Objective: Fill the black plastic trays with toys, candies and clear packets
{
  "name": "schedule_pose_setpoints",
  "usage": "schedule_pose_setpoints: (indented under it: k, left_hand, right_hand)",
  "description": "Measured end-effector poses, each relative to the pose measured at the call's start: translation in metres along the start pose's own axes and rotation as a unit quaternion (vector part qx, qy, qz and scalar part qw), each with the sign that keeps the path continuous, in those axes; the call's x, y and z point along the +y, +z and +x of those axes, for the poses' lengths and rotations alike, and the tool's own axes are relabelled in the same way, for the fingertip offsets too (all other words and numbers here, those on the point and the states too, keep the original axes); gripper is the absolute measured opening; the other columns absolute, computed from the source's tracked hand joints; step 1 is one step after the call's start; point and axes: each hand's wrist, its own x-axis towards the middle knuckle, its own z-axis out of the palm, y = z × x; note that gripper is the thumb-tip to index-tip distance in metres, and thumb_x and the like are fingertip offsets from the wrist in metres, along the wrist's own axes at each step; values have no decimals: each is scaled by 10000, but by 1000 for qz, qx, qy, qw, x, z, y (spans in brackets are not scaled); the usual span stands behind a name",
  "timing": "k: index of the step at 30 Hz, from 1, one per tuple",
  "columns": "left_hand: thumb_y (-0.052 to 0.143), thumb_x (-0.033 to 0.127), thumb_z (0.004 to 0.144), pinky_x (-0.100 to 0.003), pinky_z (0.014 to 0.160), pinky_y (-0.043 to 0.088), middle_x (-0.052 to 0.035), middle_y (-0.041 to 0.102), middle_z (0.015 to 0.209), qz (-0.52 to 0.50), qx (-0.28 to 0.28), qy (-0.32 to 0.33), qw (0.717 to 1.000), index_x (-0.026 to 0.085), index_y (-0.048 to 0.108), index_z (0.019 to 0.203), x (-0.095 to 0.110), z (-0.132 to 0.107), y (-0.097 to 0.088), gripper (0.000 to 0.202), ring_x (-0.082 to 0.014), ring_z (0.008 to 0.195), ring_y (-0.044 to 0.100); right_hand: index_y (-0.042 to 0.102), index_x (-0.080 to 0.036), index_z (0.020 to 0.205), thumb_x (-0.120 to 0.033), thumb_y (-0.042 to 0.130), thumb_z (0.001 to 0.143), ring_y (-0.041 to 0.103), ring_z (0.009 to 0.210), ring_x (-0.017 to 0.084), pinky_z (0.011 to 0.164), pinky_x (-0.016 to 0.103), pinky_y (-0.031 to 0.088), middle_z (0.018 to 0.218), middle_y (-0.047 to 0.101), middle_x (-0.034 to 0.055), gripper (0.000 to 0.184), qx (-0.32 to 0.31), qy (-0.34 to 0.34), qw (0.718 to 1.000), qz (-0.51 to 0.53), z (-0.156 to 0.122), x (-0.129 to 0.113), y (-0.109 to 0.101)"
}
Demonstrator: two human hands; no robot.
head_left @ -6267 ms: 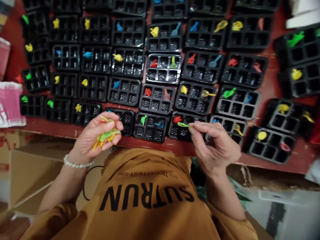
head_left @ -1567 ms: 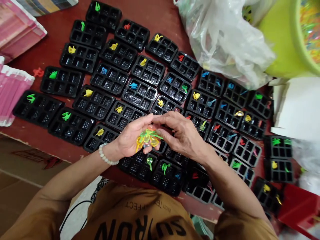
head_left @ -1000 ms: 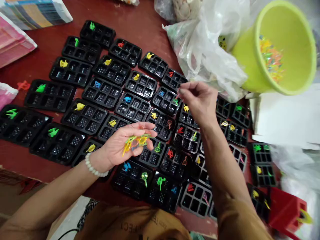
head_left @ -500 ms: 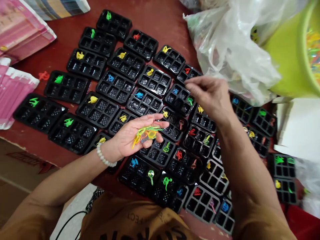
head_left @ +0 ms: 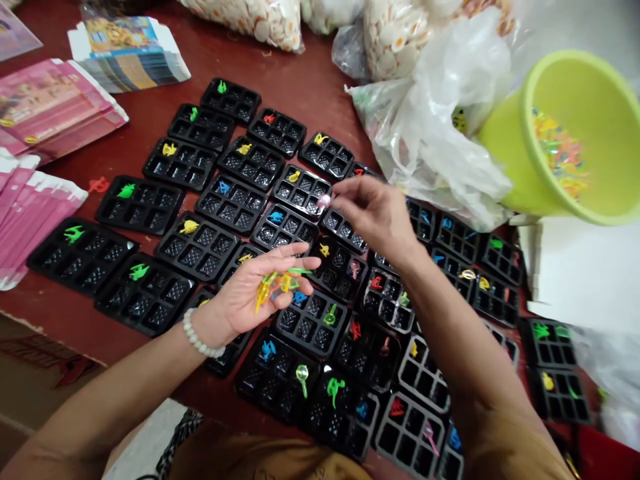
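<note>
My left hand [head_left: 240, 297], palm up with its fingers curled, cradles several small plastic toy magnifying glasses [head_left: 275, 288] in yellow, green and orange. Between the thumb and fingertips of my right hand [head_left: 383, 217] is a pink toy magnifying glass [head_left: 325, 201]. It is over the right corner of a black compartment tray [head_left: 299, 195] that has a yellow figure [head_left: 294, 176] in one compartment. Whether the pink piece touches the tray, I cannot tell. Closer to me, another black tray [head_left: 313, 337] holds a blue figure and a green magnifying glass [head_left: 330, 315].
Rows of black trays cover the red table [head_left: 150, 110]. A lime-green bucket [head_left: 520, 147] of small coloured pieces stands tilted at the right, beside a white plastic bag [head_left: 430, 153]. Pink folded boxes [head_left: 60, 107] lie at the left. Filled clear bags [head_left: 260, 23] are behind.
My right hand has moved left across the trays, and the pink magnifying glass in its fingertips now shows. My left hand still holds its pieces. The view has tilted up, showing more bucket and bags.
</note>
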Motion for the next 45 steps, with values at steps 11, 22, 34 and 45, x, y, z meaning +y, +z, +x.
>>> schedule_pose_setpoints:
  k: [11, 22, 34, 45]
  left_hand:
    - [514, 16, 864, -232, 558, 606, -143, 754, 967, -120, 12, 5, 993, 60, 706, 1111, 29, -3, -18, 316, -275, 893, 767]
    - [437, 100, 928, -465, 906, 630, -155, 776, 967, -164, -19, 43, 985, 43, 697, 1151, 19, 1, -17, 347, -260, 910, 762]
    - [482, 65, 895, -449, 881, 631, -176, 768, 1074, -107, 28, 15, 994, 9, 637, 1287, 8, -10, -15, 425, -273, 923, 762]
    - [526, 14, 859, -341, 851, 636, -193, 762, 1094, -92, 32, 25, 995, 40, 710, 1098, 21, -9, -21, 304, -306, 1047, 756]
  right_hand:
    - [749, -200, 1050, -286, 536, 927, 671, 1041, 339, 926, 513, 520, 1059, 745, 175, 261, 129, 39, 940, -312, 127, 80, 4]
    - [724, -222, 1212, -258, 575, 1009, 676, 1043, 218, 934, 408, 524, 1191, 748, 77, 254, -201, -216, 954, -48, -35, -55, 30]
    - [731, -171, 879, -265, 698, 918, 648, 703, 126, 658, 258, 481, 817, 747, 13, 107, -197, -27, 980, 33, -45, -52, 36]
    - [775, -199, 903, -250, 695, 840, 676, 740, 191, 733, 365, 546, 825, 753, 50, 113, 30, -40, 996, -67, 32, 4, 13]
